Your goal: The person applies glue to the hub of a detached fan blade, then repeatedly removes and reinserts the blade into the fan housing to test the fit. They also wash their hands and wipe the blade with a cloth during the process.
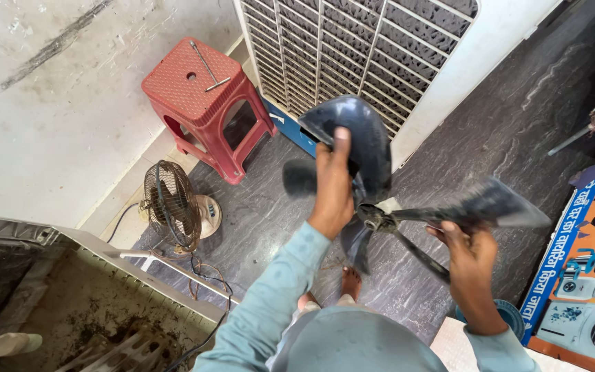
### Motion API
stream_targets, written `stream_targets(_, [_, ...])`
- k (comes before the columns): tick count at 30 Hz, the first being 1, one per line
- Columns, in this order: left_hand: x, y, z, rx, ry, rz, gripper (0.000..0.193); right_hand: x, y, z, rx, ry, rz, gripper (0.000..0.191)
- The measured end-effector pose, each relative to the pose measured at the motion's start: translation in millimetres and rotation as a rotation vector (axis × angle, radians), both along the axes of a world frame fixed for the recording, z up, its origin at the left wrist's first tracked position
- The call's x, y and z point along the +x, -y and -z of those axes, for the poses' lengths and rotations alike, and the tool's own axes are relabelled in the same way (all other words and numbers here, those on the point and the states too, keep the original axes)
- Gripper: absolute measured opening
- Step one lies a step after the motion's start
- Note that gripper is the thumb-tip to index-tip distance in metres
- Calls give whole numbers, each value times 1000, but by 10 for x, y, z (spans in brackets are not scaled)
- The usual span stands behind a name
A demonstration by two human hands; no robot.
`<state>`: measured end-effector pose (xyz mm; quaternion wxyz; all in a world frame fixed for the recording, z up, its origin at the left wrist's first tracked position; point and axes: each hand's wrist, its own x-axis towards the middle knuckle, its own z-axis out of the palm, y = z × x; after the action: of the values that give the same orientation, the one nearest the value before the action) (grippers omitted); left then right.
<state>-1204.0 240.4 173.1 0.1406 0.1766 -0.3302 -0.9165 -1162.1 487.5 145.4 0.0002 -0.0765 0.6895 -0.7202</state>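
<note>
A person holds a dark fan blade up in front of the chest, above a grey marbled floor. The left hand is closed around the upper blade, thumb pointing up over its edge. The right hand grips the blade that stretches out to the right, fingers curled beneath it. Both sleeves are pale blue-green.

The fan blade is black or very dark grey plastic, dull and dusty, with broad curved paddles spreading from a small round hub at the middle (one paddle points up and far, one right, one hangs down toward the person's bare feet). The upper paddle is scooped like a spoon; the right one looks flatter and tapers to a point. How many paddles there are in all is hard to tell, since the hands and the angle hide part of it.

Far behind the blade stands a white cooler with a slatted grille. Left of it sits a red plastic stool with a metal T-shaped tool lying on top. Nearer on the left stands a small table fan with a dark wire cage, its cord trailing on the floor. At the near left corner is an open, dirty cooler body. On the right lies a colourful printed box.
</note>
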Motion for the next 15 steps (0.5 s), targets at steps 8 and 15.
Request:
stream_targets(8, [216,227,20,-920,-383,363,61,164,-249,-431,-123,-217,163,16])
stream_targets(15, [231,12,375,-1091,-396,439,90,208,-350,-705,13,-250,171,16])
